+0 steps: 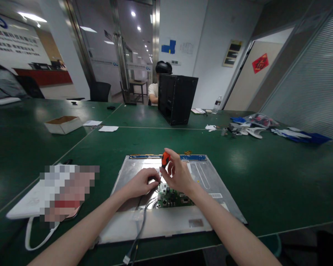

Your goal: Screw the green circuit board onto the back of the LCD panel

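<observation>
A metal display panel (177,221) lies flat on the green table, with a green circuit board (172,197) on its middle. My right hand (179,171) grips the orange and black handle of a screwdriver (165,159), held upright with its shaft pointing down at the board's upper left corner. Close beside the shaft's tip, my left hand (144,181) has its thumb and fingers pinched together; whatever may be between them is too small to make out. A grey cable (142,229) runs from near the board over the panel's front edge and ends in a white connector (126,259).
On the green table (266,177), a white device with a strap (24,203) lies at left. Farther back are an open box (63,125), papers (108,129), a black computer case (177,99), a bottle (217,105) and bagged parts (261,120). A person (153,92) sits behind the case.
</observation>
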A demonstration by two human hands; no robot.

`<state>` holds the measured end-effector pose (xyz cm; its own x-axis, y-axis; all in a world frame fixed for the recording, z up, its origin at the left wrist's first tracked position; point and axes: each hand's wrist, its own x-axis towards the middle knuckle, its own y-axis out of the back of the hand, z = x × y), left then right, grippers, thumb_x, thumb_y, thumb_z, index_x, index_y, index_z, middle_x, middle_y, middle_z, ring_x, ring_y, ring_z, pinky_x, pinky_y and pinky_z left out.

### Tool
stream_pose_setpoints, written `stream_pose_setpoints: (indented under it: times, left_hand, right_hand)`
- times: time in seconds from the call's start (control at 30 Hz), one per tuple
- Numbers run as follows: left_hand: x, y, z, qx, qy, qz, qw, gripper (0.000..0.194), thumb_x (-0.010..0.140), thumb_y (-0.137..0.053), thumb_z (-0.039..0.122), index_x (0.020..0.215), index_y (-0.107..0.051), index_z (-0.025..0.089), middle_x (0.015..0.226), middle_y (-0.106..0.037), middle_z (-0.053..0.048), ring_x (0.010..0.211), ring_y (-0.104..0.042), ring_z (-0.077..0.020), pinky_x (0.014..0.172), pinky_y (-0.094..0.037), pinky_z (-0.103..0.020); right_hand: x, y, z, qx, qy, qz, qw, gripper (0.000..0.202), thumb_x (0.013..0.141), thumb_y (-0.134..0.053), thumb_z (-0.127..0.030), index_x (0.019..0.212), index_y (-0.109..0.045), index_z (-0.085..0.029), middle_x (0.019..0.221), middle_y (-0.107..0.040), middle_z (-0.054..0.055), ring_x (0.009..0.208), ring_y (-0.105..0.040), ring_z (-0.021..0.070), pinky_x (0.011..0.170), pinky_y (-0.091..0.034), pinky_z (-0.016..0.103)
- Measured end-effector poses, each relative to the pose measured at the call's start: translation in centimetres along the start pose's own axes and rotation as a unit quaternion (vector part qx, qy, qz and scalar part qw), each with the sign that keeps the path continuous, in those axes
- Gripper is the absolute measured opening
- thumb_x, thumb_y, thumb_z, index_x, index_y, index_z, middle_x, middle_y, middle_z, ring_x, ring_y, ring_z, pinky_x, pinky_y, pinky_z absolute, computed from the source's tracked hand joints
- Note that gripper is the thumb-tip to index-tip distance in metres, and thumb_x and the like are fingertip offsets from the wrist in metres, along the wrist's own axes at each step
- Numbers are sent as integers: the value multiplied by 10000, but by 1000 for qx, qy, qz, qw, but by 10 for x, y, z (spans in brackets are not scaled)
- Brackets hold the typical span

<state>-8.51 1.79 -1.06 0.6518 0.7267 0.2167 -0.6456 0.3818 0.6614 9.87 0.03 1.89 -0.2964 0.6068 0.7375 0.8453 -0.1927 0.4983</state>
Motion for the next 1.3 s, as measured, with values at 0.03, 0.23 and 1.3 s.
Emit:
stream_pose_setpoints:
  times: [0.03,0.23,1.3]
  left_hand:
    - [0,0,0,-6,-1,2,1000,159,756,-535,112,862,-641,166,868,-650,-28,807,-577,-161,769,-453,-285]
    - [-1,-1,0,-15,-1,12,1000,149,759,-545,124,871,-633,168,871,-645,-25,804,-577,-157,774,-458,-286]
    - [-1,-1,-2,-2,-5,0,1000,188,735,-505,77,849,-626,166,861,-641,-31,810,-568,-161,777,-458,-293]
  right_hand:
    - [0,-1,1,-2,1,5,1000,678,784,-557,-157,1373,-239,-266,781,-569,-34,468,-457,67,424,-339,198]
    - [-1,-1,2,-13,2,5,1000,661,776,-605,-199,1346,-274,-252,697,-537,-55,467,-448,80,417,-325,203]
    - [0,2,0,-19,6,-14,1000,671,812,-532,-176,1401,-219,-250,742,-569,-33,497,-483,90,440,-364,217]
